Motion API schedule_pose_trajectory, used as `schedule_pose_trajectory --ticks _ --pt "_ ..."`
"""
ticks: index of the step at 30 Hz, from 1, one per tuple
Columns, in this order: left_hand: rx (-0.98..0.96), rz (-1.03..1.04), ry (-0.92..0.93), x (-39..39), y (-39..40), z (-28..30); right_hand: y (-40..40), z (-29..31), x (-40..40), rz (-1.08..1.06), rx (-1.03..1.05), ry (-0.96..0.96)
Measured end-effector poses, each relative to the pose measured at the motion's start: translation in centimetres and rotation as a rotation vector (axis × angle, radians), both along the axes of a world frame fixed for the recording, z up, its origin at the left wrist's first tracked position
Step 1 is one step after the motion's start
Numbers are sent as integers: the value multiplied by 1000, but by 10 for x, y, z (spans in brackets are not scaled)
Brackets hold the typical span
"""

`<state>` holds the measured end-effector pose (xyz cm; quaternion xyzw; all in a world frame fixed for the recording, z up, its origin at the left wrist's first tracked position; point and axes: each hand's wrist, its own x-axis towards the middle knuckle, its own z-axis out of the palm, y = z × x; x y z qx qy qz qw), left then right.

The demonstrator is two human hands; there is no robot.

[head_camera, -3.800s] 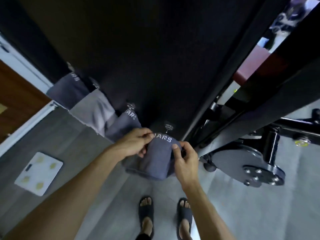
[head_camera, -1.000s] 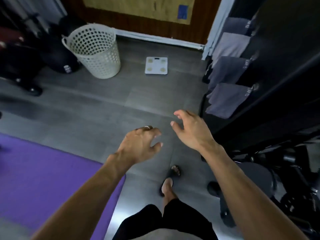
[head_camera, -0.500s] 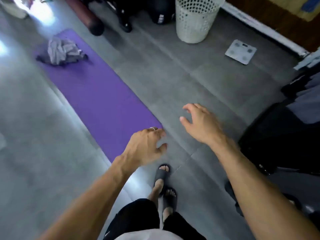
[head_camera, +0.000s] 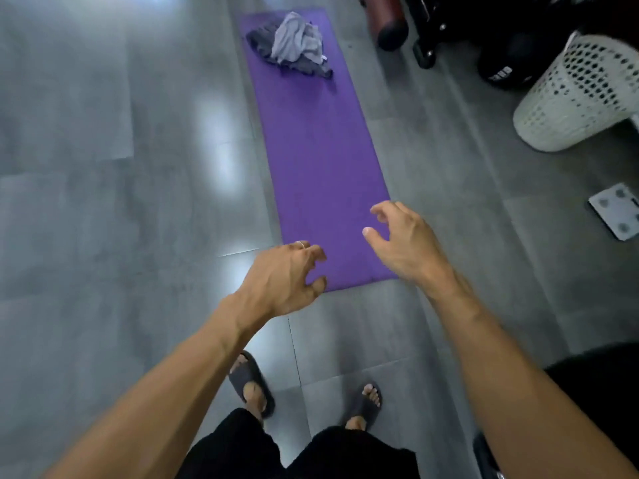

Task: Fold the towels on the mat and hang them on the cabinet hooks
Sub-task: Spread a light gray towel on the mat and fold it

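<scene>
Left hand (head_camera: 283,278) and right hand (head_camera: 404,243) empty, fingers loosely curled, over mat (head_camera: 321,150) near edge, crumpled towels (head_camera: 294,46) heaped at mat's far end, white basket (head_camera: 581,98) right of mat on floor

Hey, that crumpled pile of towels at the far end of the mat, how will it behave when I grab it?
The towels look soft and creased, so probably floppy, drooping from any grip. They seem tangled, so one may drag another along.

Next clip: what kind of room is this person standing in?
Most likely a home gym or workout room. A purple mat lies on the grey tile floor, a bathroom scale sits to the right, and a red punching bag and dark equipment lie at the far end.
</scene>
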<state>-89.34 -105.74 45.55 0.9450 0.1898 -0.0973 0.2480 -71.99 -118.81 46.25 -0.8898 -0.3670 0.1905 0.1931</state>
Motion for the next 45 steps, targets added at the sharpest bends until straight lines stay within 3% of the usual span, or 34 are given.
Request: schedule_pose_trajectory --ticks 9,20,27,34,45 --pt "49 97 -10 -76 191 14 240 8 -68 179 -12 -40" --pt "92 175 42 -27 434 15 498 4 5 210 32 -44" --pt "96 149 12 42 591 14 656 9 66 168 64 -46" --pt "59 49 13 134 757 -5 801 -3 143 -9 74 -25" --pt "11 -97 36 341 925 -56 944 -55 338 -128 33 -10"
